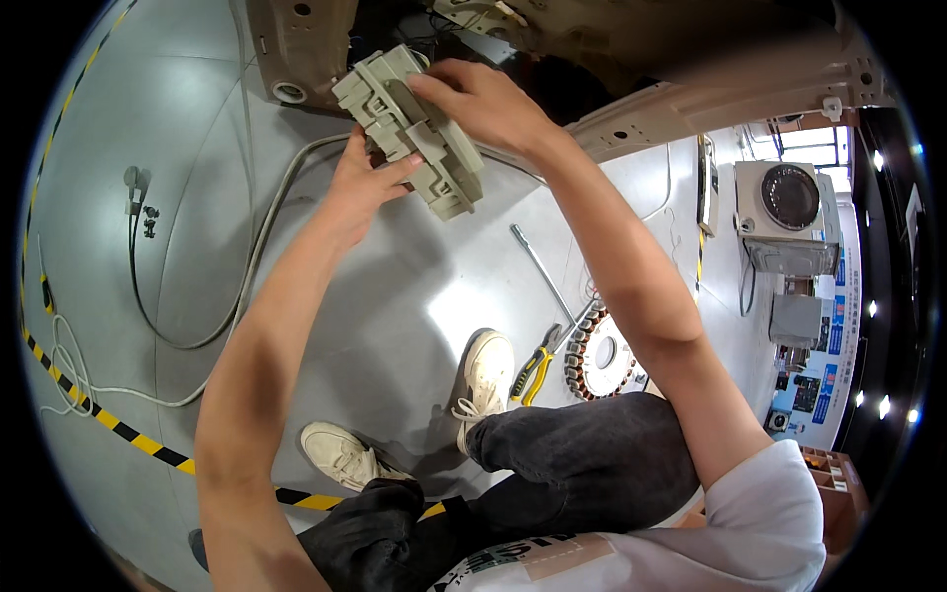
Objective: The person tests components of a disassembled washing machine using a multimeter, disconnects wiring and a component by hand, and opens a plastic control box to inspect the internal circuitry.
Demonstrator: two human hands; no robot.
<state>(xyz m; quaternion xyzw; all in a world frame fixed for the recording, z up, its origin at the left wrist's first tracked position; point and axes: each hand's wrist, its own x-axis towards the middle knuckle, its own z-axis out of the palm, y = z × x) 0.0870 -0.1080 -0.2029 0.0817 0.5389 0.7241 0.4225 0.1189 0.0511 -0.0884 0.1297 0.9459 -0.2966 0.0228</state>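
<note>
A beige-grey plastic housing (400,123), box-shaped with clips and ribs along its side, is held up tilted in front of the open appliance cabinet (612,133). My left hand (370,183) grips it from below and the near side, thumb and fingers spread around its edge. On its upper right part lies my right hand (488,104), fingers bent over the edge and partly hidden by the housing. Dark wiring shows inside the cabinet behind my hands.
On the floor by my feet lie a long metal rod-like tool (538,261), yellow-and-black pliers (536,370) and a motor stator (602,355) with copper windings. A grey cable with a plug (132,183) curves at left. Striped tape (148,442) crosses behind; a front-loading washer (784,200) stands right.
</note>
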